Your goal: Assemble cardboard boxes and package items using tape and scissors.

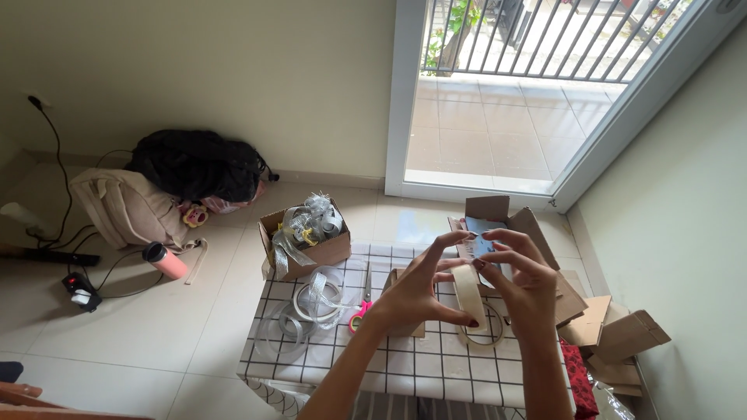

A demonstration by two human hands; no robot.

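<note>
Head view: both hands are raised above the checked surface (436, 365), holding a roll of pale tape (469, 294) upright between them. The left hand (412, 292) has its fingers (436, 250) spread wide, with the thumb pressed against the roll's lower edge. The right hand (523, 284) curls loosely around the far side of the roll, fingers partly bent. Which fingertips carry the load is hard to tell, since the right palm hides the back of the roll.

The roll appears light and rigid at the core, with a tacky outer wrap; it is best gripped on its flat rims.

Beneath the hands lie a second tape ring (484, 333), pink-handled scissors (362, 307) and loops of clear ribbon (315, 299). An open cardboard box (311, 249) of silver ribbon stands just beyond the surface.
</note>
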